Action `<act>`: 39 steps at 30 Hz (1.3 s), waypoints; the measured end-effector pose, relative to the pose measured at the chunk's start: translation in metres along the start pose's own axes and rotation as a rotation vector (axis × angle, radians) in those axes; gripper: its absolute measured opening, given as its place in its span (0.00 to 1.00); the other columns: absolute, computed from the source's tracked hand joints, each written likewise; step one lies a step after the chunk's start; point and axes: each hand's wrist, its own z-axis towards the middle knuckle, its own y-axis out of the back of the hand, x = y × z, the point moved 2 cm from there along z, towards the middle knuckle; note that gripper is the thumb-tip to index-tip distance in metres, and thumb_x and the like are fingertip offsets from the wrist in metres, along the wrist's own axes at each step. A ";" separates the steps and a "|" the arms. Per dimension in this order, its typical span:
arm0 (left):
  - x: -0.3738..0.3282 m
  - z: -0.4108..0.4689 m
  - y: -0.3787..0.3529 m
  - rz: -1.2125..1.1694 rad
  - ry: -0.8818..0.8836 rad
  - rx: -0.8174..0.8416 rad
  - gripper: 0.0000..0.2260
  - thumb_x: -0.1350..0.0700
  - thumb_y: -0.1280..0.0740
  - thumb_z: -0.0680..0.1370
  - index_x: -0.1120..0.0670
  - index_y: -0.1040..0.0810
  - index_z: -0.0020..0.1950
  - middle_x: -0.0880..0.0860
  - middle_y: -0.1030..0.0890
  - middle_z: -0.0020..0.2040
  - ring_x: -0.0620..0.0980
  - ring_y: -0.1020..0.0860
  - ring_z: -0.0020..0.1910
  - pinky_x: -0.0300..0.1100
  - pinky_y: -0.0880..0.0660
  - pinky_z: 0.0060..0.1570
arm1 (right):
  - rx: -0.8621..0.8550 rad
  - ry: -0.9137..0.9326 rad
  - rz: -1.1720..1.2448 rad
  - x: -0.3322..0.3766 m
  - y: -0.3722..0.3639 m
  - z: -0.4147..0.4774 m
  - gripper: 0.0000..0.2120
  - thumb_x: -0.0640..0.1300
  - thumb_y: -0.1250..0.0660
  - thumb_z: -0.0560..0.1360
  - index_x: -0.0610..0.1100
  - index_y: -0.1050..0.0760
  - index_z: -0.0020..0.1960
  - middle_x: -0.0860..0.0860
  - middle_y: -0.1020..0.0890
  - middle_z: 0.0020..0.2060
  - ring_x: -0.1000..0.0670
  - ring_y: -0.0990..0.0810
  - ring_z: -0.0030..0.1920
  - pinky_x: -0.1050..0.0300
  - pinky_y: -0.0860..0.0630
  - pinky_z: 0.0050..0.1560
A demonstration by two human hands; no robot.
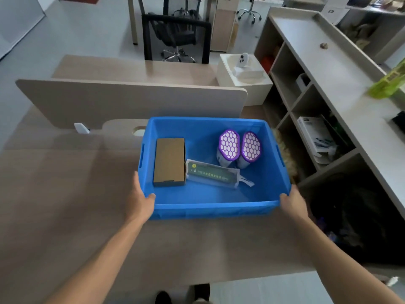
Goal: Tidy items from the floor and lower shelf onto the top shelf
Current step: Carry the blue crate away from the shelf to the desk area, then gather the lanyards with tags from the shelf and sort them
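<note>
A blue plastic bin (210,210) rests on a wooden desk (65,194). My left hand (141,199) grips its near left corner and my right hand (292,201) grips its near right corner, thumbs over the rim. Inside lie a brown cardboard box (169,162), a bagged green circuit strip (211,174) and two purple honeycomb-topped filters (240,147). To the right stands a grey shelf unit whose top shelf (324,55) is mostly bare, with cubbies below it.
A desk divider panel (131,99) stands behind the bin. A white box with a controller (243,70) sits beyond. The cubbies hold white boxes (315,134). A green item (388,84) lies on the top shelf. A dark bag (350,216) sits on the floor.
</note>
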 end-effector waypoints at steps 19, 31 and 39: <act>-0.001 0.003 -0.023 -0.131 0.047 -0.104 0.36 0.69 0.44 0.76 0.43 0.48 0.79 0.50 0.35 0.77 0.56 0.27 0.66 0.47 0.28 0.59 | 0.074 0.075 0.103 -0.018 0.004 0.028 0.11 0.45 0.43 0.76 0.46 0.35 0.58 0.39 0.22 0.57 0.38 0.21 0.54 0.38 0.24 0.59; 0.098 -0.125 -0.010 -0.341 0.270 -0.191 0.12 0.57 0.33 0.76 0.54 0.20 0.60 0.51 0.18 0.44 0.55 0.18 0.49 0.41 0.29 0.45 | 0.380 0.111 0.009 -0.068 -0.050 -0.032 0.19 0.57 0.39 0.79 0.41 0.21 0.50 0.47 0.15 0.40 0.40 0.16 0.50 0.38 0.23 0.60; 0.281 -0.318 0.007 -0.609 0.776 -0.339 0.08 0.55 0.34 0.77 0.52 0.21 0.55 0.54 0.17 0.46 0.54 0.17 0.46 0.47 0.24 0.46 | 0.942 0.660 -0.580 -0.018 -0.184 -0.214 0.08 0.47 0.38 0.78 0.49 0.21 0.51 0.50 0.14 0.41 0.50 0.16 0.44 0.53 0.22 0.51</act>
